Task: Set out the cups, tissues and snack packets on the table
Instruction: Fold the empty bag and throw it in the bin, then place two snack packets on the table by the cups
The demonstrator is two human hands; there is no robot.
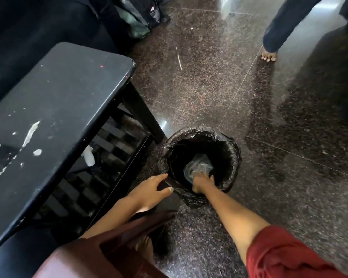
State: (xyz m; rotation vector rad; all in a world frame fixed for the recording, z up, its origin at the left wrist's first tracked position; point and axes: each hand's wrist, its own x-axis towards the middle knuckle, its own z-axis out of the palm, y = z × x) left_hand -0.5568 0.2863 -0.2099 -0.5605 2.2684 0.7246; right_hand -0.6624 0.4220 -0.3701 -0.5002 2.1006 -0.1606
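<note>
**Right hand in bin, left hand on rim**

Right hand (201, 182) reaches into the round bin with black plastic liner (232, 155), lower centre, fingers on a crumpled clear plastic packet (199, 164); grip unclear. Left hand (151, 190) spread flat, touching the liner's rim. Scratched black table (54, 109) fills left of frame.
</note>
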